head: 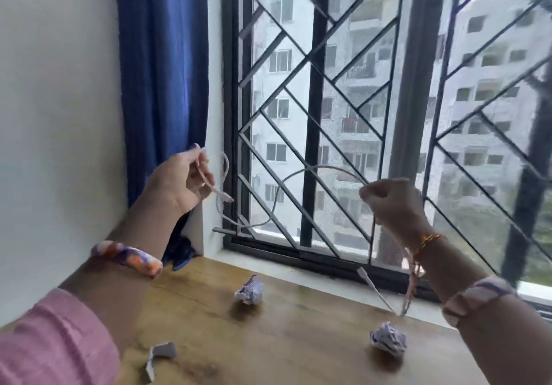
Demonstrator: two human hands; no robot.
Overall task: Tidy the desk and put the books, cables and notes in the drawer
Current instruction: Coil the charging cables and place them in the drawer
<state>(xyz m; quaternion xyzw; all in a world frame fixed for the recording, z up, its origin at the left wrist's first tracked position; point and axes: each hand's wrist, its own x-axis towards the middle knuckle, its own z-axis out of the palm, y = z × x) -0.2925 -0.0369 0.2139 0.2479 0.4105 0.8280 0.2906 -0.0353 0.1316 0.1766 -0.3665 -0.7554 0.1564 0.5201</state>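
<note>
Above the wooden desk, both hands are raised in front of the barred window, a thin white cable strung between them. Left hand: fingers curled, pinching the cable near one end, plug dangling just below the fingers. Right hand: closed in a fist round the cable; the cord drops from it toward the desk, second plug hanging just above the desk's back edge. Between the hands the cable arcs up, then loops down toward the sill. Cable count: one that I can tell, blurred.

On the desk: two crumpled paper balls, whitish with purple print, one mid-desk, one nearer the right arm. One small grey folded bit at the near left, material unclear. Desk surface smooth, wood grain, warm brown. Blue curtain hangs left of the window.
</note>
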